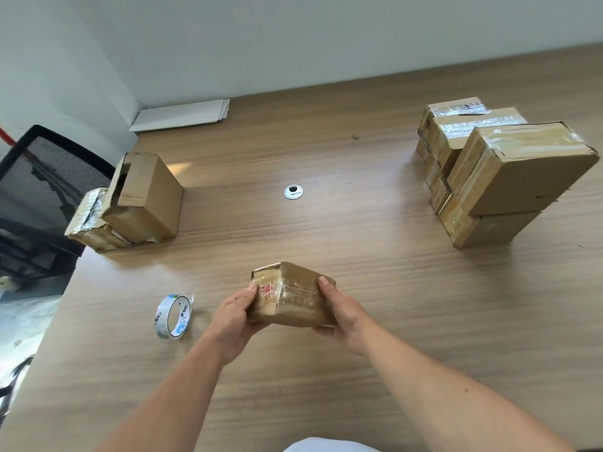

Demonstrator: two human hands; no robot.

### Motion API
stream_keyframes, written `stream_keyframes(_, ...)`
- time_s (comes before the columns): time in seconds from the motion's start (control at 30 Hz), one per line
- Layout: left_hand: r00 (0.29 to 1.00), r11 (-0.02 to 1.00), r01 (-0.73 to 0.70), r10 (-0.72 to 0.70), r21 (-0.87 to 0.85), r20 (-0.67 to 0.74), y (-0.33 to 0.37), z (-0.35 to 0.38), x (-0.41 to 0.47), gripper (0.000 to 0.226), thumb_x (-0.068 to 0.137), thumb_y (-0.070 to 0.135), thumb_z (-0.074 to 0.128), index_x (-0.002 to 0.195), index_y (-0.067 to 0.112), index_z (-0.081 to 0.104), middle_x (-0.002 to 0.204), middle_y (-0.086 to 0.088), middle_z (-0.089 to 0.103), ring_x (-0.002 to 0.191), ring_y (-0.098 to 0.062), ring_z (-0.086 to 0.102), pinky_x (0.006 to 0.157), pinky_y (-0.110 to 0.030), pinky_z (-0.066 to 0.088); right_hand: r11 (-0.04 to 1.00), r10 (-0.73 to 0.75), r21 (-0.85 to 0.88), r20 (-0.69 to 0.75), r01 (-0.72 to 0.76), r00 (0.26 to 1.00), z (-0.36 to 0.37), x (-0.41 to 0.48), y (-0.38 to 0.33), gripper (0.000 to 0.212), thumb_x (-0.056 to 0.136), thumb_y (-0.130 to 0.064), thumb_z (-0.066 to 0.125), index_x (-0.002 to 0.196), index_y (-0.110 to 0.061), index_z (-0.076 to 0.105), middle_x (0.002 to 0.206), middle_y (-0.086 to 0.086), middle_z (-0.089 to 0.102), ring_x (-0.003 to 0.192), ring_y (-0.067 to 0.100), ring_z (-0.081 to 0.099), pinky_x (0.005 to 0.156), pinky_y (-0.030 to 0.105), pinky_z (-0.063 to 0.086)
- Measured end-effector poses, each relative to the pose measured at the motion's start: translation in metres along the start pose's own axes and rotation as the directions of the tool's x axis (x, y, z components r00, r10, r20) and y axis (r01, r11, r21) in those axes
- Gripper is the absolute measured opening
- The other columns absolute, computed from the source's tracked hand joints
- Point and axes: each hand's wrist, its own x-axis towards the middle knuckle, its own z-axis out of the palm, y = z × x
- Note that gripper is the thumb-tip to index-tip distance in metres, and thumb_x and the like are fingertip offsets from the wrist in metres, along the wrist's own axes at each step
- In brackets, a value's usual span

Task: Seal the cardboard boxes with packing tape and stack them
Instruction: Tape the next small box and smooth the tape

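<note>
View from above a wooden bench (359, 256), looking down along two bare forearms.

At the far left, a black mesh chair (49, 177) stands beside the bench. Near that left edge an unsealed box (146, 197), its top flaps loose, leans against a lower taped box (88, 220). A nudge here could push either one off the edge.

Nearer the viewer, a roll of clear packing tape (173, 316) seems to stand on its rim just left of the hands. If bumped, it could roll away.

In the centre, the left hand (235, 321) grips one end of a small box (290, 298) and the right hand (342, 318) grips the other, fingers curled round its edges. The box is held just above the bench and looks already wrapped in glossy tape. That slick surface could slip if one hand lets go to carry it.

At the right, well apart from the hands, is a stack of sealed boxes (509, 177). Its top front box sits crooked and overhangs the one beneath. This is the likeliest trouble: a box set down off-centre or too hard there could tip the uneven pile over.
</note>
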Motion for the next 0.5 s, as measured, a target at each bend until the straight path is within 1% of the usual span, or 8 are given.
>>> stream_keyframes(0.03,0.999,0.998,-0.001,0.004,0.066,-0.042,-0.004,0.002,0.003,0.032,0.108,0.03,0.043,0.103,0.015,0.07,0.1,-0.009,0.074,0.087,-0.019,0.064,0.094,-0.043,0.049,1.0,-0.013,-0.002,-0.031,0.013,0.999,0.0,0.001,-0.002,0.031,0.094,-0.052,0.064,0.113,-0.029,0.068,0.103,-0.005,0.077,0.098,0.019,0.069,0.095,0.043,0.052)
stream_keyframes(0.07,0.993,0.974,-0.032,0.056,0.222,-0.103,-0.009,0.002,0.006,0.029,0.108,0.032,0.044,0.106,0.02,0.07,0.105,-0.006,0.074,0.09,-0.016,0.064,0.092,-0.04,0.049,0.998,-0.048,-0.039,-0.073,0.045,0.996,0.0,0.003,-0.003,0.033,0.093,-0.052,0.065,0.114,-0.027,0.068,0.103,-0.006,0.077,0.099,0.018,0.069,0.098,0.043,0.052)
stream_keyframes(0.13,0.954,0.872,-0.093,0.216,0.48,-0.208,-0.016,0.004,0.01,0.022,0.105,0.032,0.048,0.114,0.024,0.067,0.111,-0.003,0.074,0.098,-0.015,0.065,0.094,-0.037,0.049,0.967,-0.166,-0.215,-0.133,0.135,0.977,0.002,0.005,-0.006,0.046,0.088,-0.056,0.07,0.12,-0.024,0.067,0.113,-0.005,0.074,0.111,0.017,0.067,0.106,0.04,0.049)
stream_keyframes(0.2,0.932,0.866,-0.156,0.288,0.474,-0.219,-0.017,0.009,0.007,0.025,0.106,0.028,0.046,0.113,0.022,0.069,0.106,0.002,0.075,0.1,-0.018,0.069,0.094,-0.041,0.054,0.901,-0.255,-0.401,-0.179,0.166,0.95,0.002,0.008,-0.005,0.037,0.09,-0.052,0.069,0.112,-0.022,0.068,0.108,-0.006,0.073,0.11,0.019,0.067,0.102,0.037,0.05)
stream_keyframes(0.3,0.966,0.964,-0.123,0.171,0.235,-0.193,-0.019,0.02,0.001,0.042,0.108,0.037,0.04,0.104,0.016,0.076,0.098,0.003,0.078,0.092,-0.013,0.071,0.09,-0.038,0.056,0.839,-0.285,-0.526,-0.21,0.138,0.935,0.005,0.008,-0.007,0.038,0.09,-0.058,0.065,0.108,-0.024,0.066,0.106,-0.007,0.072,0.106,0.019,0.066,0.098,0.035,0.05)
stream_keyframes(0.4,0.964,0.937,-0.1,0.175,0.335,-0.201,-0.031,0.019,0.006,0.058,0.087,0.071,0.048,0.113,0.026,0.074,0.107,0.01,0.076,0.106,-0.01,0.067,0.104,-0.039,0.049,0.788,-0.245,-0.61,-0.187,0.083,0.951,0.014,0.009,-0.006,0.068,0.085,-0.068,0.065,0.136,-0.023,0.055,0.129,-0.001,0.066,0.121,0.023,0.06,0.105,0.034,0.045)
stream_keyframes(0.43,0.962,0.919,-0.1,0.187,0.381,-0.199,-0.036,0.017,0.008,0.061,0.079,0.076,0.049,0.113,0.03,0.072,0.107,0.011,0.075,0.109,-0.012,0.067,0.105,-0.042,0.048,0.774,-0.236,-0.629,-0.184,0.071,0.954,0.018,0.009,-0.005,0.079,0.085,-0.068,0.065,0.146,-0.022,0.047,0.137,0.002,0.061,0.128,0.025,0.055,0.108,0.034,0.042)
stream_keyframes(0.5,0.956,0.88,-0.086,0.205,0.466,-0.211,-0.037,0.021,0.008,0.051,0.083,0.07,0.054,0.112,0.032,0.069,0.1,0.011,0.074,0.106,-0.017,0.066,0.102,-0.043,0.048,0.774,-0.235,-0.63,-0.191,0.064,0.953,0.022,0.009,-0.002,0.089,0.084,-0.067,0.066,0.153,-0.021,0.034,0.143,0.006,0.056,0.132,0.027,0.052,0.109,0.035,0.041)
